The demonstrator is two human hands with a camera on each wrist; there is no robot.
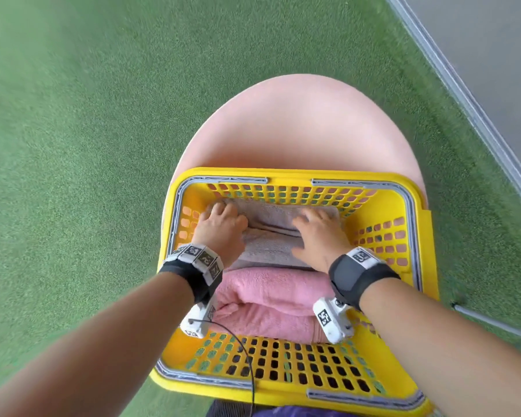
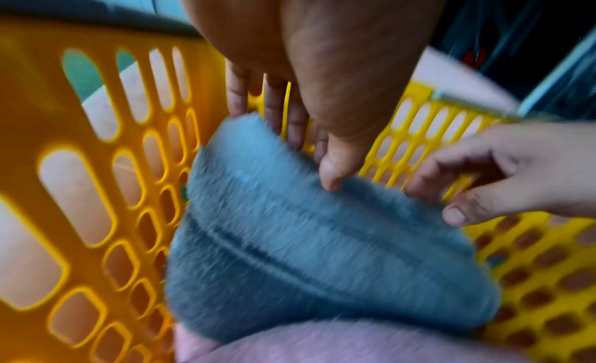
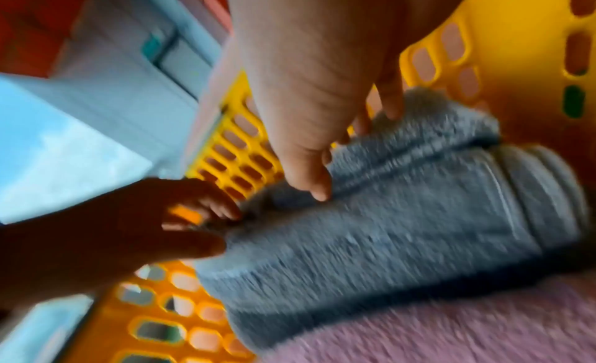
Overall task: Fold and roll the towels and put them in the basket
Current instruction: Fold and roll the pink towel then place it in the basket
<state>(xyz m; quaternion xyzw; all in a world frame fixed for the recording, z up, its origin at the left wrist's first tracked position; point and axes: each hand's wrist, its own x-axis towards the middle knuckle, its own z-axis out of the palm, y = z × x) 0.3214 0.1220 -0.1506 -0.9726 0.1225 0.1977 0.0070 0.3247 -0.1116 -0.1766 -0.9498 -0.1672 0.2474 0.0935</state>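
Grey towel (image 1: 271, 233), rolled into a thick bundle, lies across the far end of the yellow basket (image 1: 415, 224), close to its perforated far wall, with the rolled pink towel (image 1: 268, 299) just beside it on the near side and touching it. The basket stands on a round pink surface (image 1: 298, 124) over green turf (image 1: 73, 145).

Both hands are on the roll. The left hand (image 1: 220, 227) rests at its left end with the fingers bent over the far edge and the thumb on top; the right hand (image 1: 319, 233) lies at the right end, fingers loosely spread on the cloth and the thumb beside them. Neither looks like a firm grip; both seem to press and settle the bundle, though the wrist views are blurred.

Judging from this, the main risk is the roll loosening. A seam or free edge runs along its top between the hands, and if they lift away before the bundle is wedged between the wall and the pink towel, that edge could spring open. Fingertips dragged out carelessly from behind the roll could pull the outer layer with them. Pushing too hard toward the near side could also squash or unroll the pink towel. The basket overhangs the near edge of the surface, so heavy downward pressure at that end might tip it.
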